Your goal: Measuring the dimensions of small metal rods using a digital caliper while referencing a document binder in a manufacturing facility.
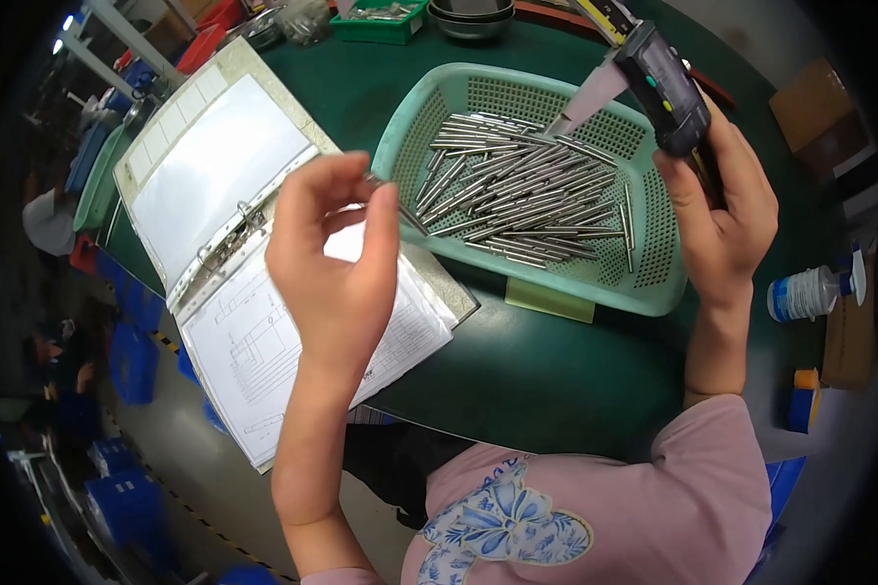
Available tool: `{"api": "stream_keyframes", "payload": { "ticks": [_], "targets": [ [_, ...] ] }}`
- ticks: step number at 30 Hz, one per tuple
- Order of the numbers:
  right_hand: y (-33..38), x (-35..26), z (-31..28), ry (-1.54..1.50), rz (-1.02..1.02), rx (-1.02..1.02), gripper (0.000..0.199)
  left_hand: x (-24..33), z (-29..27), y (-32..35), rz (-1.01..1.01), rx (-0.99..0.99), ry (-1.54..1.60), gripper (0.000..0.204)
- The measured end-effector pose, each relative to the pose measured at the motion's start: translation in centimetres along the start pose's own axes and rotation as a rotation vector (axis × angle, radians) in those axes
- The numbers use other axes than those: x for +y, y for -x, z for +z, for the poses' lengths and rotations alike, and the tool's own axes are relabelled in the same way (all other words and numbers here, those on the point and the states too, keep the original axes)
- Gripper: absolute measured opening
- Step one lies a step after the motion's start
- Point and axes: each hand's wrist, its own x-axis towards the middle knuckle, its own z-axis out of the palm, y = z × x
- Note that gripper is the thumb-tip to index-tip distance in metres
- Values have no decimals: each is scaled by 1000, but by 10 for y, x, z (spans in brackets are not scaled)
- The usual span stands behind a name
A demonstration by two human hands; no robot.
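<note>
My left hand (332, 258) is raised over the open binder, left of the basket. Between its thumb and fingers sits a thin metal pin (412, 218), its far end pointing toward the basket's rim. My right hand (730, 210) is closed around a digital caliper (661, 86) with a black display housing. The caliper's jaws (591, 97) hang over the basket's far right part, near the pins. In the pale green perforated plastic basket (668, 258) lies a loose heap of metal pins (532, 190).
A ring binder (215, 161) with drawing sheets (254, 361) lies left of the basket on the dark green table (517, 375). A yellow-green card (549, 300) shows under the basket. A green tray (379, 24) and dark bowls (470, 18) stand behind; a white bottle (805, 294) is at right.
</note>
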Motion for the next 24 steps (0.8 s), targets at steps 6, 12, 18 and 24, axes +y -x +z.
{"api": "stream_keyframes", "payload": {
  "ticks": [6, 12, 18, 24],
  "targets": [
    [1, 31, -15, 93, 111, -75, 40, -21, 60, -36, 296, -621, -907, 18],
    [-8, 34, -18, 55, 167, -105, 40, -22, 111, -35, 420, -896, -655, 14],
    [-8, 39, -20, 60, 125, -79, 40, -25, 137, -36, 528, -971, -745, 11],
    [2, 43, -19, 124, 170, -57, 41, -33, 139, -33, 507, -952, -724, 8]
  ]
}}
